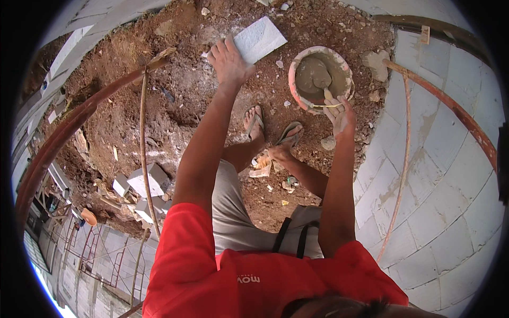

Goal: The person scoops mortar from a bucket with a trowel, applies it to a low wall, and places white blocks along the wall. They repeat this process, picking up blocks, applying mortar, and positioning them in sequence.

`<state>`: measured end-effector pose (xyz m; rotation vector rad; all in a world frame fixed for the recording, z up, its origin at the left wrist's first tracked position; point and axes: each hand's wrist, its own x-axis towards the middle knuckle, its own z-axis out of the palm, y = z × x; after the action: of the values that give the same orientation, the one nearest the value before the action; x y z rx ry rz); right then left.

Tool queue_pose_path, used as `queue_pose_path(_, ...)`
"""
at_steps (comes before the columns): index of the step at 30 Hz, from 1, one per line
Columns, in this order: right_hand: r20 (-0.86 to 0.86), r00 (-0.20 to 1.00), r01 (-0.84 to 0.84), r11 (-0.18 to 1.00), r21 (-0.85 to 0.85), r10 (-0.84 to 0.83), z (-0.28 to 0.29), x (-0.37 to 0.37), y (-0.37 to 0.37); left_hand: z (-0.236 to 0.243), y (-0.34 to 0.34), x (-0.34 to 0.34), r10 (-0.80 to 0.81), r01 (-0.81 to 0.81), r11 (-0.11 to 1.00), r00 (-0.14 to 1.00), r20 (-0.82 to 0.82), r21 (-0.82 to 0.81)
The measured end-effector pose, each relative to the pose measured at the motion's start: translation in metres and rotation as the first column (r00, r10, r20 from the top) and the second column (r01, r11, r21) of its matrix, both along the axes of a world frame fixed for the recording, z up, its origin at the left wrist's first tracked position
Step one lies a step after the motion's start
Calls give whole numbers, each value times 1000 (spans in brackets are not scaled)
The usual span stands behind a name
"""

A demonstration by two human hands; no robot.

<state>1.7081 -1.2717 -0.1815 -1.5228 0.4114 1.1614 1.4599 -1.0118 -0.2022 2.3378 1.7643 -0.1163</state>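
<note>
At the upper middle, my left hand (229,63) grips the near end of a pale lightweight block (260,40) above the dirt. To its right sits a round mortar-crusted bucket (295,79) holding grey wet mortar (310,71). A trowel (321,80) lies in the mortar, its handle pointing toward me. My right hand (339,112) is at the bucket's near rim with its fingers curled at the trowel's handle. My sandaled feet stand on the dirt between my two arms.
Pale block walls (435,201) curve along the right. Rusty poles (95,100) and thin sticks (144,153) lean at both sides. Broken blocks (151,180) and rubble lie at the lower left, with metal scaffolding (90,249) beyond. Loose stones (327,142) dot the dirt.
</note>
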Motion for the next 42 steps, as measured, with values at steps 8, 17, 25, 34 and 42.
queue_pose_path(8, 125, 952, -266, 957, -115, 279, -46, 34, 18, 20, 4, 6, 44, -54, 986, 997, -67, -158)
queue_pose_path(17, 541, 710, -504, 862, -59, 452, -82, 42, 65, -5, -15, -2, -49, 15, 986, 978, 203, 164)
queue_pose_path(25, 490, 766, -506, 861, 60, 416, -78, 43, 49, 3, -30, -13, -277, 215, 948, 919, 279, 233)
queue_pose_path(34, 544, 667, -417, 860, -293, 509, -163, 97, -34, -17, -25, -25, -495, 390, 869, 713, 496, 305)
queue_pose_path(42, 467, 120, -387, 474, -791, 876, -140, 79, -73, -19, -56, 20, -662, 296, 748, 389, 640, 594)
